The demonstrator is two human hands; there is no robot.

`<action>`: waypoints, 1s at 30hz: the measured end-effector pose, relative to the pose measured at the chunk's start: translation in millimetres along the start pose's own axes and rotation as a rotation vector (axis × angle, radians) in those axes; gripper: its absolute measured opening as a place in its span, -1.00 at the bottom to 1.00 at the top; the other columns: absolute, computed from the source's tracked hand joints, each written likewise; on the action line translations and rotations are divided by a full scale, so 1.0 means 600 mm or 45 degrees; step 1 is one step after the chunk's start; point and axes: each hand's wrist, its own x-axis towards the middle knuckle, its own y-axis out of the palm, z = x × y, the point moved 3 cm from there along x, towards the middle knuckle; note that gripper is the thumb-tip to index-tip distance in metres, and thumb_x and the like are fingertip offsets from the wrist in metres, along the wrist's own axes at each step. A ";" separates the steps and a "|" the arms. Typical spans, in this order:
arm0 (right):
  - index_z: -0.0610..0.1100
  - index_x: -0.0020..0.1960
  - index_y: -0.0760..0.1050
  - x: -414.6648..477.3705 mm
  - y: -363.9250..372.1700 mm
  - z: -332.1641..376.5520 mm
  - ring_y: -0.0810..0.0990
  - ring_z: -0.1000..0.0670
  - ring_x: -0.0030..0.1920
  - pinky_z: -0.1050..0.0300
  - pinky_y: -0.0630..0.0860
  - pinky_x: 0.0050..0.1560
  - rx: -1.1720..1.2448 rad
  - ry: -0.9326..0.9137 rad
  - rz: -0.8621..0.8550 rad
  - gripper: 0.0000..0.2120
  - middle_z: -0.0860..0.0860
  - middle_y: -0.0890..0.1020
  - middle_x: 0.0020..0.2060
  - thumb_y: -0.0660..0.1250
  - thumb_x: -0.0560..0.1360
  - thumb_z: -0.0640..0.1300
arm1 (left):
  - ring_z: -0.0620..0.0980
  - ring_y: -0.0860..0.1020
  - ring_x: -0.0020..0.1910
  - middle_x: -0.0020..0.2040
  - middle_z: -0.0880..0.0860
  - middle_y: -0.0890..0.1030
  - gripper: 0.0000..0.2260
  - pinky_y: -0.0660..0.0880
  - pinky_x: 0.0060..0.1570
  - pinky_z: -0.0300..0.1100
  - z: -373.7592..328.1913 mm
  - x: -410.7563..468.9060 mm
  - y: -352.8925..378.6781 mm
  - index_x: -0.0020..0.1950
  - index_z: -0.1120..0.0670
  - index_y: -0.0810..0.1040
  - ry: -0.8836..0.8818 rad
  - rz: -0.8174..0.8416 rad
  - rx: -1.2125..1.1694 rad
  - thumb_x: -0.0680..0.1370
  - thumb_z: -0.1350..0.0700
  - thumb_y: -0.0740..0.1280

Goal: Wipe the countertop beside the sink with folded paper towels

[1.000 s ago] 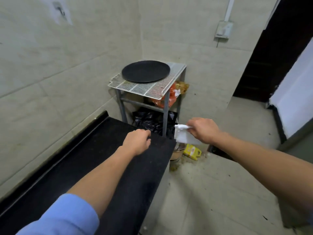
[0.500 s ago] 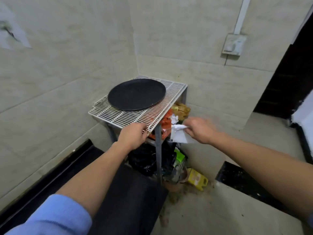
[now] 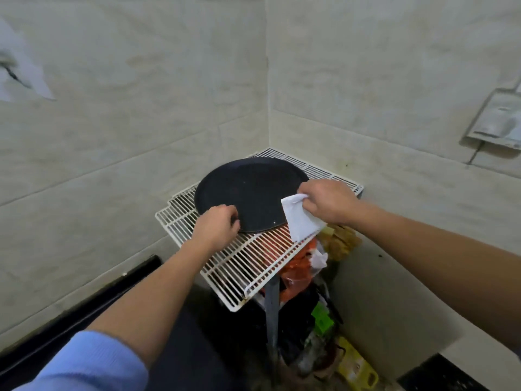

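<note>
Left hand [image 3: 215, 227] gripped the tray [image 3: 248, 190] rim, right hand [image 3: 327, 203] pinched the paper towel [image 3: 300, 220]; a sloppy tug could slide tray off wire rack [image 3: 253, 263].

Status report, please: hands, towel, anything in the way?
Right hand holds towel over rack. Left hand at tray rim, grip unclear. Both hands off countertop.

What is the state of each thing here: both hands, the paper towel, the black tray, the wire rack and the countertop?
black tray: lies flat on the wire rack.
wire rack: stands in the wall corner, bags beneath it.
left hand: grips the black tray's near rim.
right hand: pinches the paper towel above the wire rack.
paper towel: folded, hanging from the right hand.
countertop: touched by neither hand.
</note>
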 end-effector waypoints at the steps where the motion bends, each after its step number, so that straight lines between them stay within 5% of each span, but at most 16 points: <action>1: 0.03 0.20 0.47 0.027 0.001 -0.002 0.58 -0.03 0.01 0.15 0.43 -0.07 -0.006 -0.021 0.003 -0.77 0.02 0.60 0.10 0.22 0.57 0.02 | 0.08 0.56 -0.02 0.01 0.05 0.59 -0.80 0.53 -0.05 -0.03 0.007 0.020 0.004 0.09 0.04 0.55 -0.024 0.007 0.006 0.54 0.01 0.26; 17: 0.06 -0.09 0.50 0.377 0.097 0.049 0.55 -0.03 -0.07 0.04 0.50 -0.09 0.211 -0.451 0.490 -0.91 0.04 0.59 -0.06 0.22 0.49 -0.05 | 0.17 0.41 0.23 0.25 0.13 0.41 -0.61 0.39 0.22 0.06 0.081 0.163 0.073 0.33 0.09 0.38 -0.426 0.168 -0.005 0.54 -0.03 0.26; 23: -0.06 0.17 0.53 0.501 0.173 0.070 0.50 -0.07 -0.05 0.10 0.38 -0.15 0.158 -0.478 0.529 -0.73 -0.05 0.58 0.04 0.21 0.52 -0.07 | 0.14 0.41 0.22 0.25 0.10 0.42 -0.64 0.35 0.20 0.02 0.080 0.161 0.093 0.31 0.06 0.42 -0.580 0.073 -0.005 0.55 -0.03 0.23; 30: -0.05 0.23 0.49 0.562 0.256 0.075 0.53 -0.14 0.09 0.05 0.44 -0.04 0.168 -0.494 0.555 -0.70 -0.07 0.57 0.14 0.22 0.51 -0.09 | 0.12 0.41 0.17 0.23 0.08 0.44 -0.69 0.33 0.15 -0.02 0.070 0.156 0.117 0.23 0.09 0.45 -0.632 -0.060 0.020 0.55 -0.02 0.21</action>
